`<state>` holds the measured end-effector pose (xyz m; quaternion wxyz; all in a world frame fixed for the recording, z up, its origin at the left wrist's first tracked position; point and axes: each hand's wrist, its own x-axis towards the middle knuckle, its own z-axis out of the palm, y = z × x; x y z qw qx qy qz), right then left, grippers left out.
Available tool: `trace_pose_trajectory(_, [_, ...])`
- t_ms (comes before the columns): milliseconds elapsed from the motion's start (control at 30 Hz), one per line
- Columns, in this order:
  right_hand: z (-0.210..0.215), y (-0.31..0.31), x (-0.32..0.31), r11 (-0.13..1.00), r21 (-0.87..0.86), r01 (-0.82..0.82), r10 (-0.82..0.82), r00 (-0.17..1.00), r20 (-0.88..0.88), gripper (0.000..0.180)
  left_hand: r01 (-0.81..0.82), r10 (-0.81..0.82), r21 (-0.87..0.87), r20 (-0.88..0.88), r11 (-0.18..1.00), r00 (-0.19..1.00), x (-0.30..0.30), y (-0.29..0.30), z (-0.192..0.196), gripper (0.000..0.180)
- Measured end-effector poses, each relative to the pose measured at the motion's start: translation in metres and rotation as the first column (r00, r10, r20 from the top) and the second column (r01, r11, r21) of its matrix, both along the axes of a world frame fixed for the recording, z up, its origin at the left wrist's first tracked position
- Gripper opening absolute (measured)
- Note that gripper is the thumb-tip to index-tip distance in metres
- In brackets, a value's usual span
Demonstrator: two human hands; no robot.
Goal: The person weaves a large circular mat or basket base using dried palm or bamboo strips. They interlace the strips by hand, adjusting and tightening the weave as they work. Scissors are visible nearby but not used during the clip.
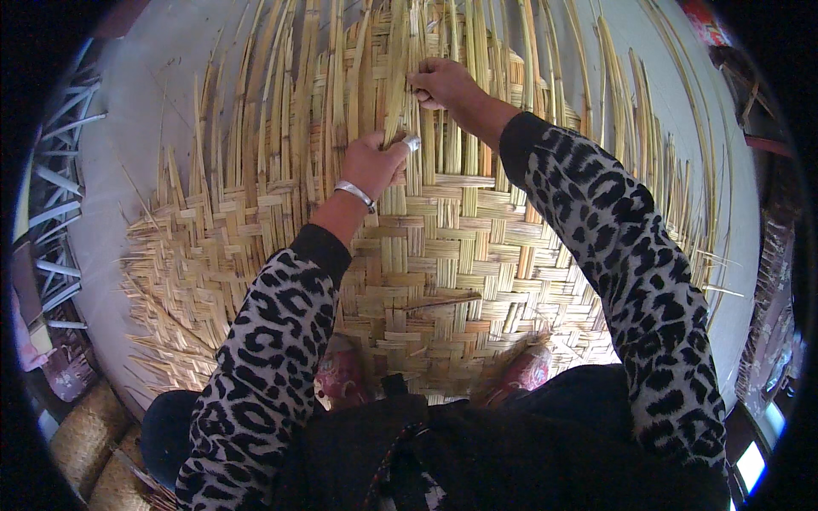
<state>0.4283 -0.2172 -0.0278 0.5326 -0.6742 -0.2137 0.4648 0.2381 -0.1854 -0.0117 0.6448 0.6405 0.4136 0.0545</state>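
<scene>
A large woven mat of flat pale bamboo strips lies on the grey floor, its far part still loose upright strips. My left hand, with a silver bangle on the wrist and a ring on one finger, pinches a strip at the weave's edge. My right hand is closed on another strip just beyond it, a little to the right. Both forearms wear leopard-patterned sleeves. My two red-patterned shoes rest on the near edge of the mat.
Loose strip ends fan out at the mat's left edge and right edge. A metal rack stands at the left. Woven baskets sit at the lower left. Dark clutter lines the right rim.
</scene>
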Motion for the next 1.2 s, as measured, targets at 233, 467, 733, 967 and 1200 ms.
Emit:
trace_pose_trajectory(233, [-0.002, -0.008, 0.003, 0.994, 0.101, -0.038, 0.048, 0.993, -0.104, 0.018, 0.028, -0.025, 0.072, -0.053, 0.997, 0.998, 0.004, 0.001, -0.008, 0.025])
trace_pose_trajectory(467, [0.004, -0.006, 0.000, 0.991, 0.133, -0.022, 0.034, 0.995, -0.091, 0.025, 0.062, -0.031, 0.248, -0.128, 0.967, 0.991, 0.005, -0.001, -0.018, 0.045])
trace_pose_trajectory(733, [0.032, -0.054, 0.031, 0.991, 0.085, -0.100, 0.079, 0.972, 0.222, 0.033, 0.294, -0.013, 0.682, -0.386, 0.670, 0.922, 0.006, -0.026, -0.007, 0.037])
trace_pose_trajectory(967, [0.028, -0.146, 0.032, 0.977, -0.139, -0.161, 0.200, 0.919, 0.340, 0.026, 0.362, -0.026, 0.816, -0.393, 0.451, 0.919, 0.008, -0.034, -0.014, 0.024])
trace_pose_trajectory(1200, [0.024, -0.146, 0.042, 0.940, -0.300, -0.163, 0.321, 0.723, 0.612, 0.023, -0.058, 0.055, 0.172, 0.017, 0.983, 0.998, 0.025, -0.012, -0.004, 0.019])
